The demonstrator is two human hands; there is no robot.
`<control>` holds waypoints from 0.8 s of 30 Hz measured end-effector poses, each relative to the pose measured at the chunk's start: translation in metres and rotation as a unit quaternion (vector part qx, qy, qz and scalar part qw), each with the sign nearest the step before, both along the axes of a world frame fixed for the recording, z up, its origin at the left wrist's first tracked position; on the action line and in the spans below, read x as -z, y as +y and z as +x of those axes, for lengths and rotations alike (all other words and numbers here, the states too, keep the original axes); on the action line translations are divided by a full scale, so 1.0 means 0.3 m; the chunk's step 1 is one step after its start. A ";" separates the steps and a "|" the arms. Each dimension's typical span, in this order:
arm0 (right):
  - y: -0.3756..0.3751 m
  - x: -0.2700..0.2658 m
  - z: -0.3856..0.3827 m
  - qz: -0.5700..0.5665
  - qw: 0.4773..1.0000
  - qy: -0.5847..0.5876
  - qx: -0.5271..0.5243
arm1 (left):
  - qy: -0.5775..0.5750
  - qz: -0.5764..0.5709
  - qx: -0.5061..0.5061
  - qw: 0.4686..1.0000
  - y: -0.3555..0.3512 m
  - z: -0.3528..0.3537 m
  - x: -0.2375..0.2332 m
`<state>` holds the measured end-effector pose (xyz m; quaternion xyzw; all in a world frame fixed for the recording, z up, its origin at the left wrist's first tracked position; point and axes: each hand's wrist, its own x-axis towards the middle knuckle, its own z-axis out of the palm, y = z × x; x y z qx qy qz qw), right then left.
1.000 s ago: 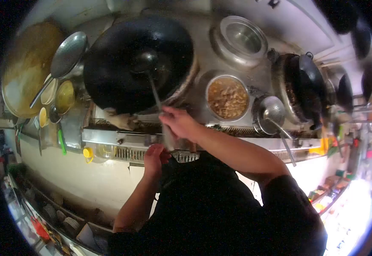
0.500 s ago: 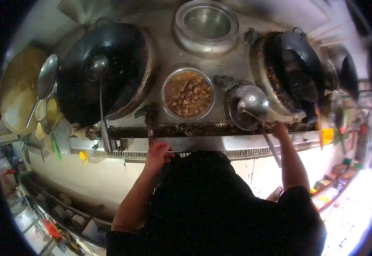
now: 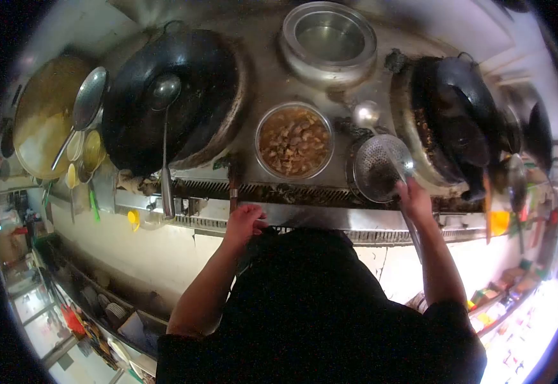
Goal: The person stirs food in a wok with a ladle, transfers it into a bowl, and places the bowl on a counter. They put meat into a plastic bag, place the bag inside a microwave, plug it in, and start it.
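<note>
The stove (image 3: pixel 263 89) spreads below, with the dark left wok (image 3: pixel 202 64) on one side and the smaller right wok (image 3: pixel 451 73) on the other. A stained, yellowish pan (image 3: pixel 36 128) fills the far left. Between the woks sits a metal pot (image 3: pixel 295 45) of clear liquid, and nearer the body a round bowl (image 3: pixel 293 141) of meat chunks in brown broth. The perforated skimmer (image 3: pixel 375 174) lies just right of the bowl, its long handle pointing toward the body. The wok ladle (image 3: pixel 167 150) rests with its head in the left wok and its handle over the near rim.

The ladle (image 3: pixel 365 114) has its head beyond the skimmer, beside the right wok; its handle crosses above the skimmer, which lies between that head and the body.

The right hand (image 3: pixel 414 197) is closed around the ladle's handle end; whether it also touches the skimmer's handle, I cannot tell. The left hand (image 3: pixel 247 223) is half open, fingers loosely curled, with nothing visible in it, near a wooden handle (image 3: pixel 233 192) at the stove's front edge.
</note>
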<state>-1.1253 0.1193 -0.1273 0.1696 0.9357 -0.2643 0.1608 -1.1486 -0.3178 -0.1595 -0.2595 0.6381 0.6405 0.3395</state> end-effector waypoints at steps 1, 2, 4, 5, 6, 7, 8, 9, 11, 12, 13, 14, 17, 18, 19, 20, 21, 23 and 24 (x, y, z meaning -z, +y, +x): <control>-0.057 -0.017 -0.052 0.087 0.996 0.012 -0.013 | 0.000 -0.001 -0.004 1.000 0.000 0.005 0.011; -0.110 -0.013 -0.095 0.086 0.996 0.012 -0.017 | 0.001 0.003 -0.004 1.000 -0.001 0.011 0.028; -0.195 -0.003 -0.162 0.048 0.992 0.077 -0.085 | 0.003 0.005 -0.008 1.000 0.002 0.012 0.029; -0.221 0.003 -0.180 0.046 0.992 0.077 -0.088 | 0.001 0.001 -0.010 1.000 0.011 0.009 0.022; -0.243 0.015 -0.197 0.071 0.980 0.082 -0.168 | -0.001 -0.003 -0.011 1.000 0.020 0.001 0.014; -0.255 0.034 -0.209 0.096 0.960 0.087 -0.247 | 0.000 -0.004 -0.015 1.000 0.026 -0.004 0.008; -0.269 0.076 -0.210 0.135 0.937 0.137 -0.293 | -0.005 0.000 -0.017 1.000 0.032 -0.004 0.003; -0.270 0.096 -0.212 0.134 0.936 0.136 -0.297 | -0.011 0.003 -0.020 1.000 0.036 -0.001 0.003; -0.333 0.046 -0.236 0.164 0.952 0.053 -0.252 | -0.012 0.012 -0.025 1.000 0.034 0.014 0.043; -0.341 0.050 -0.240 0.164 0.952 0.052 -0.255 | -0.011 0.020 -0.024 0.999 0.032 0.020 0.063; -0.349 0.057 -0.247 0.171 0.950 0.081 -0.249 | -0.011 0.019 -0.026 0.999 0.037 0.016 0.058; -0.355 0.061 -0.253 0.177 0.948 0.110 -0.242 | -0.013 0.024 -0.034 0.999 0.043 0.012 0.051; -0.354 0.055 -0.253 0.156 0.955 0.080 -0.241 | -0.012 0.009 -0.024 1.000 0.047 -0.006 0.066; -0.346 0.076 -0.252 0.157 0.954 0.079 -0.242 | -0.009 -0.008 -0.005 1.000 0.051 -0.014 0.080; -0.339 0.107 -0.252 0.104 0.953 0.113 -0.260 | -0.009 -0.007 -0.007 1.000 0.056 -0.027 0.098; -0.327 0.131 -0.252 0.050 0.949 0.147 -0.276 | 0.000 -0.019 0.017 1.000 0.061 -0.046 0.118; -0.309 0.154 -0.262 0.050 0.948 0.147 -0.278 | 0.009 -0.033 0.041 0.999 0.063 -0.064 0.136; -0.292 0.162 -0.303 -0.405 0.879 -0.242 0.074 | 0.011 -0.032 0.038 0.999 0.083 -0.105 0.154; -0.283 0.162 -0.310 -0.404 0.879 -0.243 0.072 | 0.012 -0.030 0.038 0.999 0.090 -0.123 0.162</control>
